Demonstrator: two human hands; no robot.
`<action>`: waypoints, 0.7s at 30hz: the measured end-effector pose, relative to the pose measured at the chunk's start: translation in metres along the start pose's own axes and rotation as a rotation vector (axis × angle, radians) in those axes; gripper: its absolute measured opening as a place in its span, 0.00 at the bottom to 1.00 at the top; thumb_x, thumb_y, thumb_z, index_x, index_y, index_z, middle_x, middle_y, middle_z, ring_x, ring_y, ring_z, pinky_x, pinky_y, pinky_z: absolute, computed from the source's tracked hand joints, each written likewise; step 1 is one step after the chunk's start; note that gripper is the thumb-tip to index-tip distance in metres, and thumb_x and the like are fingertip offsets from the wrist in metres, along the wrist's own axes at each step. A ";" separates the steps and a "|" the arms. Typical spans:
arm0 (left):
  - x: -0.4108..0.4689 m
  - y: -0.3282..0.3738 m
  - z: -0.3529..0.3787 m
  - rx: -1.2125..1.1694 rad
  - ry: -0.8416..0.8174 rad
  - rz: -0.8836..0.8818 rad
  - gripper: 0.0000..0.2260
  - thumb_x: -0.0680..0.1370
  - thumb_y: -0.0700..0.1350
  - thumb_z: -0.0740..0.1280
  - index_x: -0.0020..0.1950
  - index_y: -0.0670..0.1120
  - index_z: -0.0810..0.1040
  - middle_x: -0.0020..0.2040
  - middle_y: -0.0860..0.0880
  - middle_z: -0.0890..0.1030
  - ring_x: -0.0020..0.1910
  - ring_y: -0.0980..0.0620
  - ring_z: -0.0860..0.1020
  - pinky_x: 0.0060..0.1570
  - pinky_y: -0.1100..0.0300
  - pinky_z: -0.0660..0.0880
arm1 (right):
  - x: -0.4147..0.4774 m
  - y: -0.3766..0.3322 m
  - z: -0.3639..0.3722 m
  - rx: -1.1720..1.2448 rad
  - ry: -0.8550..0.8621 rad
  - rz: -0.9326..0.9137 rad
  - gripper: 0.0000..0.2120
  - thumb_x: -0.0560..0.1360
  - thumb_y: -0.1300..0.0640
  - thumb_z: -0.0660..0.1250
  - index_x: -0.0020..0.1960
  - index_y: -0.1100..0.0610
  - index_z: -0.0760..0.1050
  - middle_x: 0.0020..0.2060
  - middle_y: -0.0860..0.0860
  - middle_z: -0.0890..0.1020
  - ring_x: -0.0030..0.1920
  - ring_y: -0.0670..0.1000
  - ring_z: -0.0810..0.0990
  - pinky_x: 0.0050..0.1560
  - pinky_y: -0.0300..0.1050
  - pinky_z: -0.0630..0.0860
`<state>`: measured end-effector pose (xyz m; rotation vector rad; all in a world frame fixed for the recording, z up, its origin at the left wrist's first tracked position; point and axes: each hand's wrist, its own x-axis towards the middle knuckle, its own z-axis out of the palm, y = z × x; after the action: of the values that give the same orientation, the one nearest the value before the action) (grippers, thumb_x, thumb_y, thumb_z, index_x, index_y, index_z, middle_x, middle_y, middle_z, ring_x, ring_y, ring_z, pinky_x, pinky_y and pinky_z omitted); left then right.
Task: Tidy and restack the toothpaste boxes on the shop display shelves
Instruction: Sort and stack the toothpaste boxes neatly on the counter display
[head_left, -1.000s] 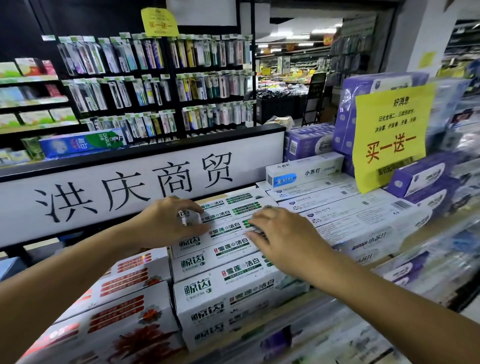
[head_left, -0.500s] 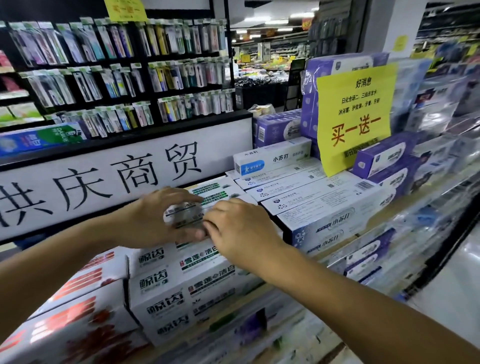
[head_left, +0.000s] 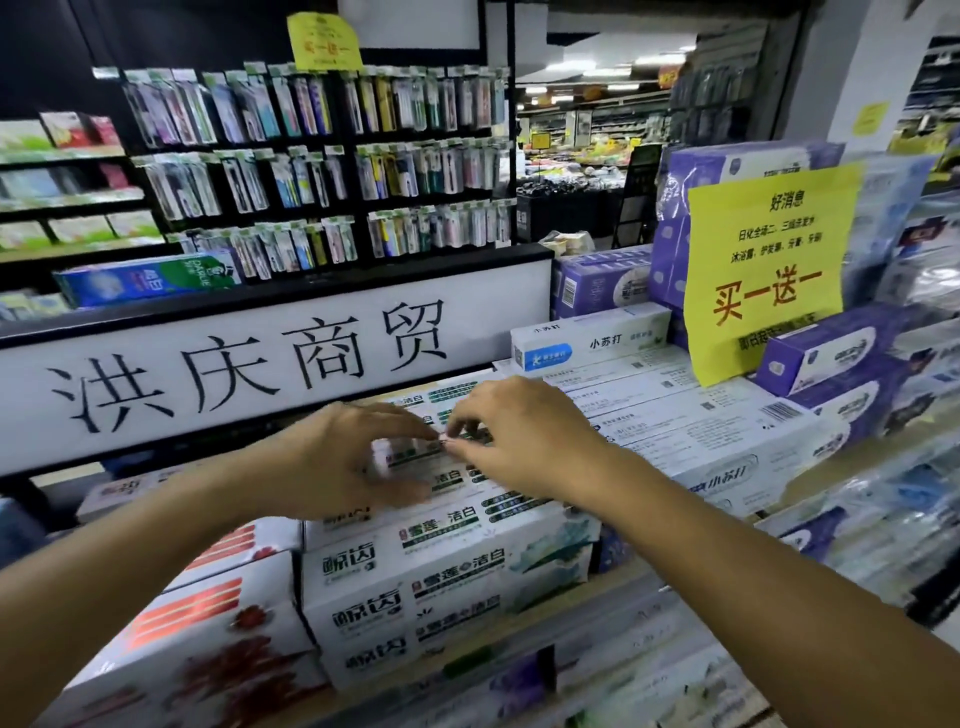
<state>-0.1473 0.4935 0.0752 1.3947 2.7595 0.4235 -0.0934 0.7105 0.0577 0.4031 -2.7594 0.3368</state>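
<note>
My left hand (head_left: 348, 457) curls round the top green-and-white toothpaste box (head_left: 405, 457) while my right hand (head_left: 524, 436) pinches its far edge, apparently to square it on its stack (head_left: 447, 571), between red-printed boxes (head_left: 208, 623) and blue-and-white baking-soda boxes (head_left: 701, 431).

Wall: black rack (head_left: 340, 140) of toothbrush packs (head_left: 395, 104)
Sign: white board (head_left: 260, 374), black characters
Light: ceiling strips (head_left: 610, 73), far aisle
</note>
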 end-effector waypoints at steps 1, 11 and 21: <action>-0.003 -0.010 -0.001 0.005 0.010 0.001 0.28 0.72 0.65 0.68 0.68 0.53 0.78 0.64 0.56 0.79 0.49 0.70 0.75 0.49 0.72 0.73 | 0.006 0.008 -0.005 0.009 -0.005 0.024 0.10 0.77 0.46 0.67 0.56 0.45 0.80 0.50 0.46 0.82 0.51 0.50 0.78 0.50 0.48 0.77; -0.037 -0.050 -0.005 -0.011 0.077 -0.034 0.26 0.72 0.69 0.64 0.65 0.58 0.79 0.63 0.62 0.79 0.61 0.66 0.76 0.63 0.61 0.75 | 0.074 0.152 -0.060 -0.286 -0.255 0.289 0.29 0.73 0.66 0.67 0.70 0.45 0.72 0.68 0.52 0.75 0.64 0.57 0.73 0.58 0.50 0.69; -0.029 -0.055 -0.001 -0.009 0.087 0.068 0.18 0.73 0.65 0.67 0.62 0.65 0.79 0.58 0.64 0.79 0.53 0.62 0.80 0.49 0.57 0.82 | 0.050 0.148 -0.051 -0.085 -0.154 0.218 0.30 0.70 0.71 0.71 0.67 0.47 0.76 0.64 0.49 0.79 0.57 0.49 0.75 0.58 0.49 0.71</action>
<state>-0.1737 0.4388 0.0598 1.5065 2.7798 0.5108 -0.1700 0.8507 0.0949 0.1099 -2.9632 0.2481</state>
